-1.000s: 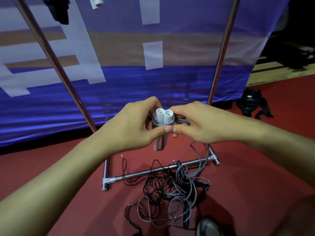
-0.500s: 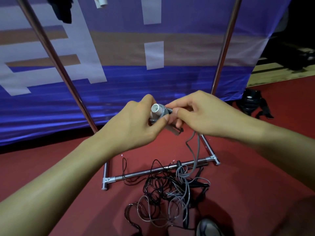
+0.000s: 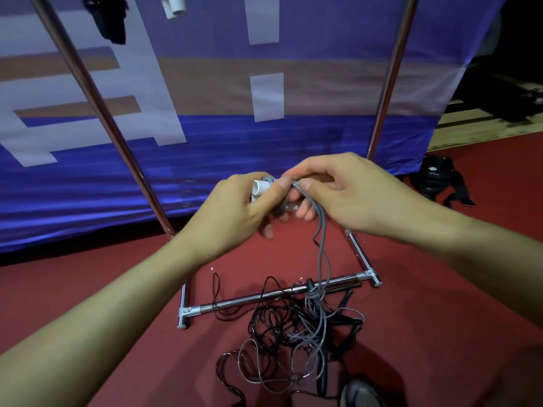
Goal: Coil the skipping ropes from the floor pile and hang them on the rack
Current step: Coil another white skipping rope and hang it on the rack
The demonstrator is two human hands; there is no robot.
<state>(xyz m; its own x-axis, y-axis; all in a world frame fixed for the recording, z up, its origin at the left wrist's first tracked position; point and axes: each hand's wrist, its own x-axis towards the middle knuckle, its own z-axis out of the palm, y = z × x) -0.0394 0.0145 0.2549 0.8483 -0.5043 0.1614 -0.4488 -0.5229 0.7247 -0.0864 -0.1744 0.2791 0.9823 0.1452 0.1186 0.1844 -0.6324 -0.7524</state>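
While both hands work close together at chest height, the left hand (image 3: pixel 235 212) is wrapped round the pale handles (image 3: pixel 260 188) of a skipping rope, keeping them bunched side by side so they make a core to wind on. The right hand (image 3: pixel 346 195) pinches the grey cord (image 3: pixel 321 245) between thumb and forefinger just beside those handles, and I'd judge it is laying a turn of cord round them to bind the bundle. From that pinch the cord drops slack, straight down to the floor pile (image 3: pixel 293 342), so most of this rope looks not yet wound.

That pile is a tangle of grey and black cords lying on the red floor (image 3: pixel 440 333), partly draped across the low front bar of the rack (image 3: pixel 273 295). The rack's two shiny uprights rise on either side of the hands, the left one leaning across the view. Near the top edge a dark bundle (image 3: pixel 107 19) and a pair of white handles (image 3: pixel 174 7) show, seemingly hanging from the rack, though the rail itself is out of sight.

Behind stands a blue and white banner (image 3: pixel 264 142). A black bag (image 3: pixel 440 180) sits on the floor to the right, and the toe of a shoe (image 3: pixel 361 395) shows by the pile.
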